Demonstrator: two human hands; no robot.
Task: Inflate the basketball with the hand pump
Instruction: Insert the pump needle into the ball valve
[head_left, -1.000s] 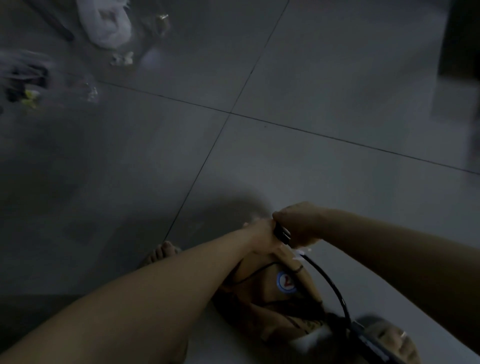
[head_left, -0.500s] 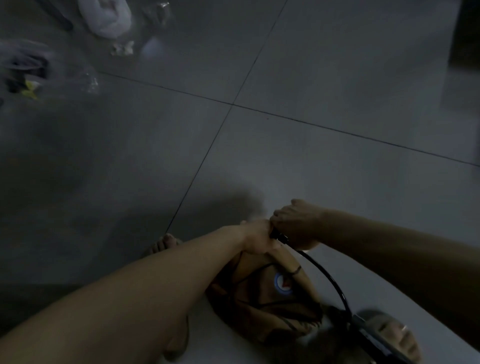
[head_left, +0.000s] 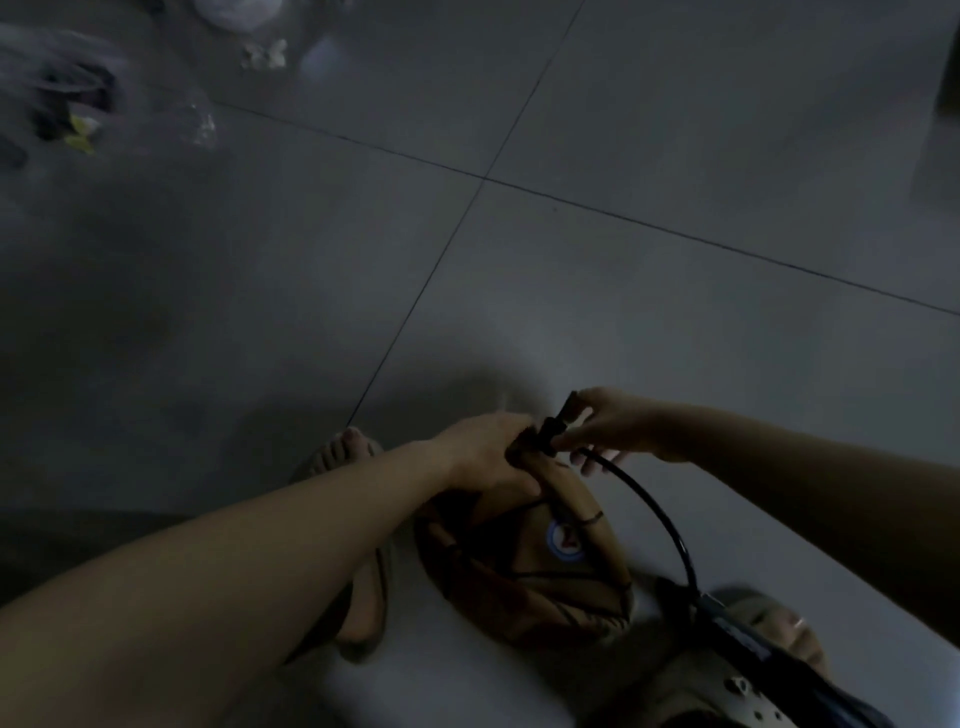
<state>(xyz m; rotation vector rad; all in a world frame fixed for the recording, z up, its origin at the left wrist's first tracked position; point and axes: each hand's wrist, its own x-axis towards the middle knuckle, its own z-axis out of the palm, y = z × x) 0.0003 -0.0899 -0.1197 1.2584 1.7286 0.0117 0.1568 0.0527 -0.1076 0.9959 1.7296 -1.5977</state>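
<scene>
dim, grainy view; soft shadow on the floor (head_left: 675, 291), blurred clutter at the top-left corner

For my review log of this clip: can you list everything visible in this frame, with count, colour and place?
basketball: 1, brown-orange with black seams and a round blue-and-white logo, limp and deflated, on the floor between the feet
pump hose: 1, black, curving from the ball's top to the pump
hand pump: 1, dark, lower right, body only partly in view
floor tiles: grey, dark grout lines
plastic bags and scraps: several, whitish and clear with yellow bits, blurred, top left
sandals: 2, beige, on the feet, lower centre and lower right
left hand: 1, gripping the ball's top
right hand: 1, pinching the hose end at the ball
</scene>
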